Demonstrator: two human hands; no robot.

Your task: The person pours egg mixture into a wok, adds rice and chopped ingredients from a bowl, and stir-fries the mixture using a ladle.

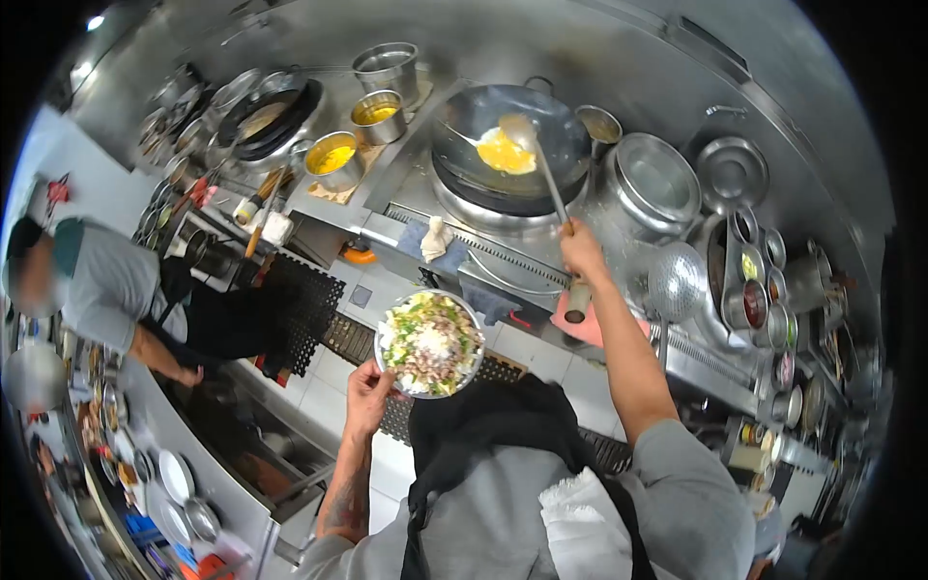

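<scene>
A: which step's this?
B: egg-cooking imo. R hand (583, 253) fingers wrapped round wok ladle (549, 182), egg (503, 155) in wok (464, 116). L hand (367, 398) clamped on metal bowl (480, 333) rim, rice-ish mix (430, 343) inside.
A: next move?
B: prob calls for lvl bowl, steady ladle.

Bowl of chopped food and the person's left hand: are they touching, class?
Touching. The head view shows the left hand gripping the bowl by its rim, with no gap between them.
</scene>
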